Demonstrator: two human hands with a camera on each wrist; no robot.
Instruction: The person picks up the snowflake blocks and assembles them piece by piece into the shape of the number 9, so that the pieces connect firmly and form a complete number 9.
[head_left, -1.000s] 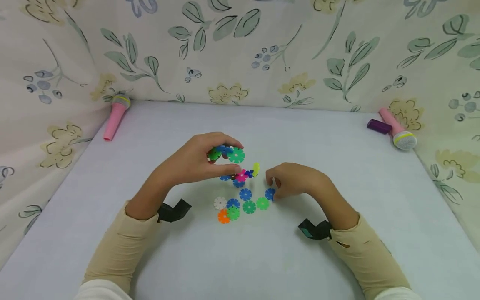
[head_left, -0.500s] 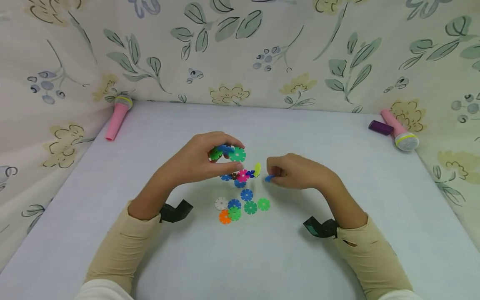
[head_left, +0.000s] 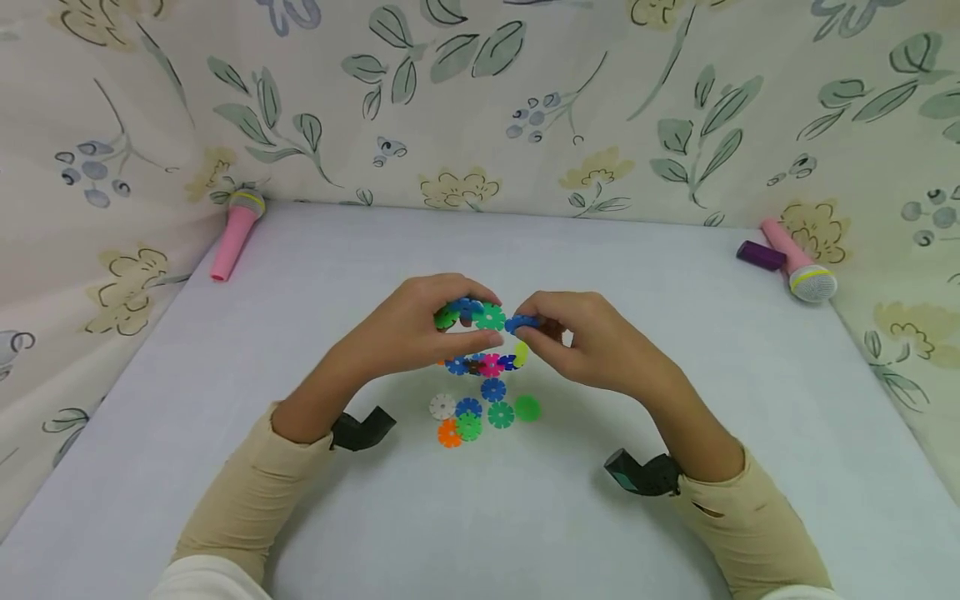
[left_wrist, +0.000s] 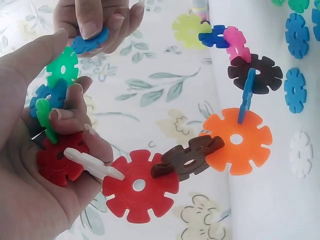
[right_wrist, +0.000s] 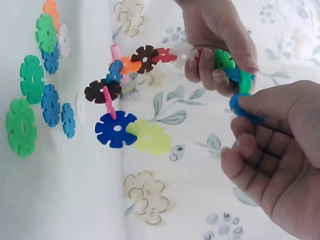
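Note:
Several slotted plastic snowflake discs are linked into a curved chain. My left hand (head_left: 408,325) grips the chain near one end, its fingers around the red (left_wrist: 60,167), light green (left_wrist: 46,120) and blue discs (left_wrist: 42,97). A teal-green disc (left_wrist: 62,70) forms that end. The rest hangs away through a second red disc (left_wrist: 132,200) and an orange disc (left_wrist: 220,155) to a yellow one (right_wrist: 152,137). My right hand (head_left: 600,346) pinches a single blue disc (right_wrist: 240,109) against the teal-green disc's edge; whether their slots interlock I cannot tell.
Loose discs lie on the white table (head_left: 480,517) below the hands, among them a white (head_left: 441,406), an orange (head_left: 449,434) and a light green one (head_left: 528,408). Pink toy microphones lie at the back left (head_left: 234,237) and back right (head_left: 812,282). Beside the latter sits a purple block (head_left: 761,255).
My right hand has picked up the blue disc from the table and brought it up and left to the chain's end. My left hand has shifted slightly right with the chain.

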